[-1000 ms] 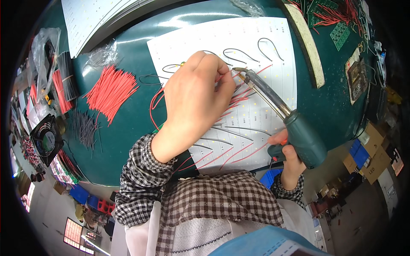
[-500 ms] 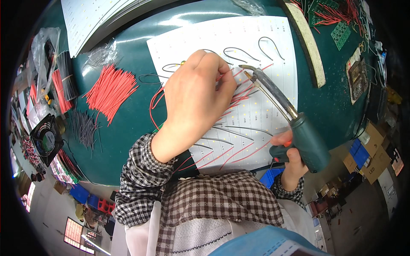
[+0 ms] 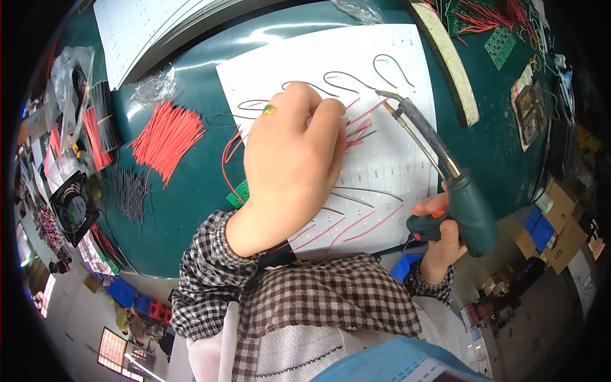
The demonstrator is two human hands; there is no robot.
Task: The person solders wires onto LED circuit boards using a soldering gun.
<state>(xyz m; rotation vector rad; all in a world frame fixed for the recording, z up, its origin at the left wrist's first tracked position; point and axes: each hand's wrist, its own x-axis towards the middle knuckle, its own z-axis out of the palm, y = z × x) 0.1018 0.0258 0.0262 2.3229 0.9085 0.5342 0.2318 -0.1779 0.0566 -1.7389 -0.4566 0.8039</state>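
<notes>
My left hand (image 3: 293, 156) is closed, knuckles up, over a white LED board (image 3: 394, 159). Ends of several red wires (image 3: 358, 137) stick out on its right side; its fingertips are hidden. My right hand (image 3: 439, 239) grips a dark green soldering gun (image 3: 471, 210) by its handle. The gun's tip points up and left, just over the board and apart from my left hand. A single red wire (image 3: 372, 109) lies by the tip. Looped black wires (image 3: 391, 67) rise along the board's far part. Under my left wrist a green circuit board (image 3: 238, 194) peeks out.
To the left lie a heap of red wires (image 3: 167, 137) and a smaller pile of dark wires (image 3: 129, 191). A stack of white boards (image 3: 146, 38) stands far left. A pale curved strip (image 3: 449, 70) borders the right, and a small fan (image 3: 71, 207) sits far left.
The soldering gun's tip has moved right, away from my left fingers. My left hand has turned and shifted slightly down, and the green circuit board now shows by its wrist.
</notes>
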